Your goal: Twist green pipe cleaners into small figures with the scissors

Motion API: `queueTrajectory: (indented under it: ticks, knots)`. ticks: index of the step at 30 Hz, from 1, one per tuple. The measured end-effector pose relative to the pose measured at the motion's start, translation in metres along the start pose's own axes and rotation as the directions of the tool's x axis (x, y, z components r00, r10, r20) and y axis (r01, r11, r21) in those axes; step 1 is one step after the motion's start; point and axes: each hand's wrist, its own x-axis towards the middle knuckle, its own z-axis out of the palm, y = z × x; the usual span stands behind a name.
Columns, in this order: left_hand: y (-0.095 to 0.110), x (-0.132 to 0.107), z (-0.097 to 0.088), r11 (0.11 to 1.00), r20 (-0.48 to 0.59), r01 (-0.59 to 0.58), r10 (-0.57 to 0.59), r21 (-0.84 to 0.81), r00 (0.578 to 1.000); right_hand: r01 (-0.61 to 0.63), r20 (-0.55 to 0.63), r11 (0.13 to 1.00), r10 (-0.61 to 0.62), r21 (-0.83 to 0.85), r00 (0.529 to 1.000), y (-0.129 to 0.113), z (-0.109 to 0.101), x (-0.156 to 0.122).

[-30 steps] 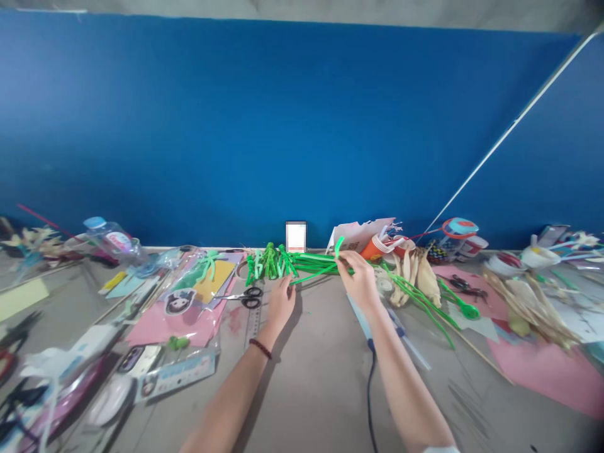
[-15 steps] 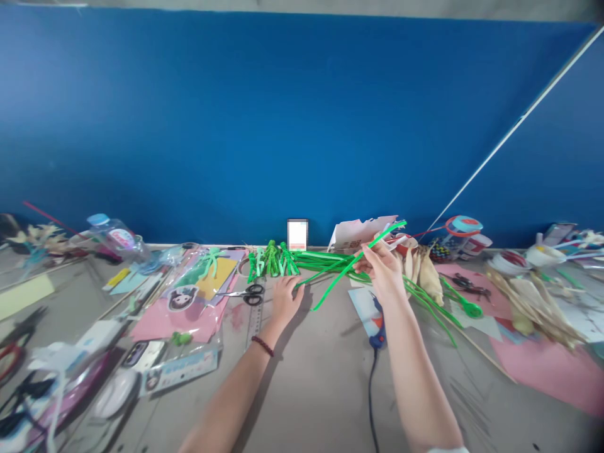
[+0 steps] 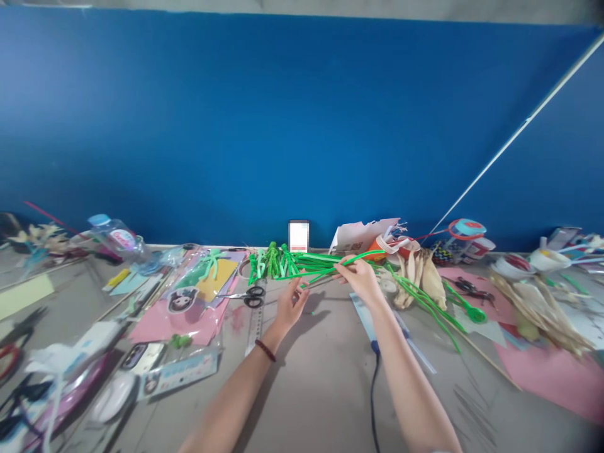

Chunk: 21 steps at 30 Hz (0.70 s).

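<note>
My right hand (image 3: 361, 280) pinches green pipe cleaners (image 3: 365, 255) between thumb and fingers, and their ends stick out on both sides. Close by on the left, the thumb and fingertips of my left hand (image 3: 290, 305) are closed on the end of a green pipe cleaner. Behind both hands lies a bundle of long green pipe cleaners (image 3: 318, 260) on the table. Several twisted green pipe-cleaner pieces (image 3: 272, 261) stand beside the bundle, left of centre. Black-handled scissors (image 3: 253, 297) and a clear ruler (image 3: 255, 327) lie left of my left hand.
A lit phone (image 3: 299, 236) leans on the blue partition (image 3: 302, 126). A corded tool, its cable (image 3: 372, 402) running forward, lies under my right forearm. Pink paper (image 3: 542, 377), dried husks (image 3: 431, 286) and cups are on the right; a plastic bottle (image 3: 117, 239) and packets are on the left.
My right hand has come down and left, lowering the pipe cleaner from a steep slant to nearly level. My left hand has turned and its fingers have curled in.
</note>
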Motion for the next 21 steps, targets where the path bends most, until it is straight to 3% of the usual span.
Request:
queueTrajectory:
  ticks: [5, 10, 14, 16, 21]
  knots:
    - [0.004, 0.002, -0.001, 0.998, -0.102, 0.034, -0.04, -0.06, 0.994, 0.074, 0.121, 0.968, -0.046, -0.239, 0.992, 0.006, -0.001, 0.0]
    - [0.001, -0.002, -0.002, 0.998, -0.203, 0.032, -0.022, 0.045, 0.979, 0.225, 0.219, 0.851, -0.134, -0.474, 0.967, 0.01, 0.001, -0.003]
    - [-0.001, -0.003, -0.002, 1.0, -0.171, 0.015, -0.012, 0.016, 0.985, 0.27, 0.278, 0.816, -0.14, -0.512, 0.95, 0.013, 0.006, -0.004]
    - [-0.001, -0.001, -0.003, 0.999, -0.178, 0.025, -0.02, 0.023, 0.984, 0.254, 0.251, 0.818, -0.139, -0.516, 0.958, 0.012, 0.006, -0.004]
    - [-0.001, 0.002, -0.003, 0.991, -0.289, 0.13, -0.112, 0.043, 0.951, 0.166, 0.162, 0.904, -0.109, -0.393, 0.981, 0.009, 0.001, 0.0]
